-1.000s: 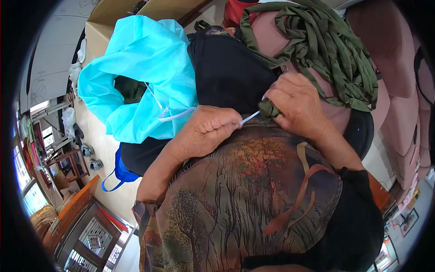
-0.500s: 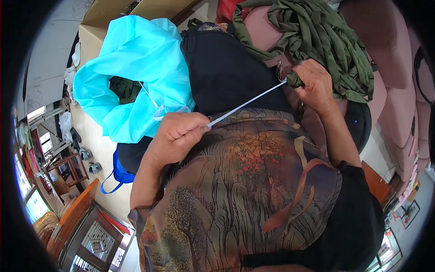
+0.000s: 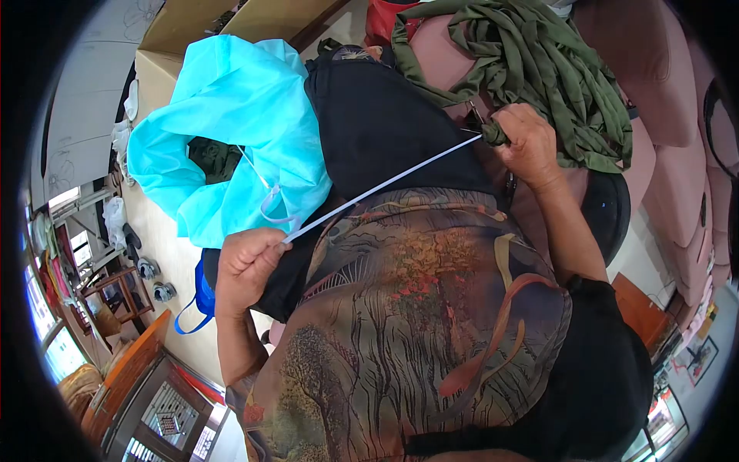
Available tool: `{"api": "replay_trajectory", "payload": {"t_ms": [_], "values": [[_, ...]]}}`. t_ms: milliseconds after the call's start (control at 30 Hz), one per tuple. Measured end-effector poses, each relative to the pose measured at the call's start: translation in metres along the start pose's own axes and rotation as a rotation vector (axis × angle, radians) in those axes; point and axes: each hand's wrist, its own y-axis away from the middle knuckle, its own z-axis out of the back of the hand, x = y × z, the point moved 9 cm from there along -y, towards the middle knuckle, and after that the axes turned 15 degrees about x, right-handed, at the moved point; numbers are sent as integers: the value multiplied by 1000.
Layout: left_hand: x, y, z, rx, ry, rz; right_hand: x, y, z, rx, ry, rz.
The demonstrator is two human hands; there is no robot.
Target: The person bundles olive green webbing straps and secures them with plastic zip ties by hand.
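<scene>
Head view, looking down: a tree-and-leaf patterned brown garment (image 3: 416, 323) on the person's body fills the lower middle of the frame, with a wide black cloth (image 3: 385, 108) lying above it at centre top. At upper left sits a crumpled bright cyan non-woven bag (image 3: 231, 100), its mouth open on something dark inside. At upper right a tangled heap of olive-green fabric straps (image 3: 562, 69) rests on a pink upholstered cushion (image 3: 670, 77). The left hand (image 3: 245, 266), at left centre just below the cyan bag, is curled into a fist with the fingers pinching the lower end of a thin white flat strip (image 3: 381, 187). That strip runs taut and straight, rising across the black cloth toward the upper right. The right hand (image 3: 527, 146), at the edge of the green heap, has its fingers closed tightly round a rolled end of olive-green strap (image 3: 495, 135), and the white strip meets that end. The two hands are well apart
</scene>
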Motion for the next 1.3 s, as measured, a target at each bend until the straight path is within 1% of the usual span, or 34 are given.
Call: {"api": "replay_trajectory", "payload": {"t_ms": [133,167,233,267,333,367,433,467,567,600,667,733,767,800,867,900,933,1000,1067,1100,1167,1200,1233,1267,1300], "values": [[2,6,10,-105,49,-4,8,0,26,-111,44,-6],[1,-1,9,-108,-49,-12,7,-1,31,-138,66,-11],[5,-21,2,-118,-248,-23,19,-2,36,-134,8,27],[4,-33,-7,-128,-375,-82,28,-1,36,-130,-22,46],[0,-56,-28,-144,-625,-197,61,3,13,47,-208,149],[2,-64,-28,-142,-605,-159,73,5,1,136,-307,201],[7,-74,-27,-133,-570,-88,66,7,4,135,-425,241],[8,-76,-27,-120,-610,-73,59,10,8,135,-482,256],[27,-78,-26,-195,-639,-50,25,6,10,152,-514,105],[33,-81,-28,-148,-654,34,29,1,9,173,-555,98],[48,-88,-28,-131,-243,-31,42,-11,5,229,-642,91],[66,-96,-46,-43,196,2,74,-22,-4,326,-868,178],[69,-102,-51,-18,286,-1,91,-28,-7,371,-974,220],[71,-109,-53,3,374,-8,108,-32,-12,449,-1017,257],[72,-112,-63,30,597,15,132,-42,-18,528,-938,365],[69,-115,-70,39,729,38,141,-47,-20,549,-864,410],[65,-118,-74,54,859,53,149,-52,-20,539,-855,451],[54,-118,-71,1,893,77,158,-58,-20,518,-829,518],[48,-117,-72,-40,964,78,152,-58,-22,542,-880,417],[48,-119,-66,-105,929,57,151,-58,-23,551,-904,370],[47,-126,-57,-230,856,17,148,-58,-19,506,-902,292],[30,-124,-52,-266,851,70,146,-56,-17,481,-899,249],[29,-127,-52,-270,834,86,142,-56,-16,455,-893,204],[28,-129,-51,-273,818,102,141,-57,-17,408,-839,243],[28,-131,-51,-275,800,119,138,-56,-15,414,-817,225]]}}
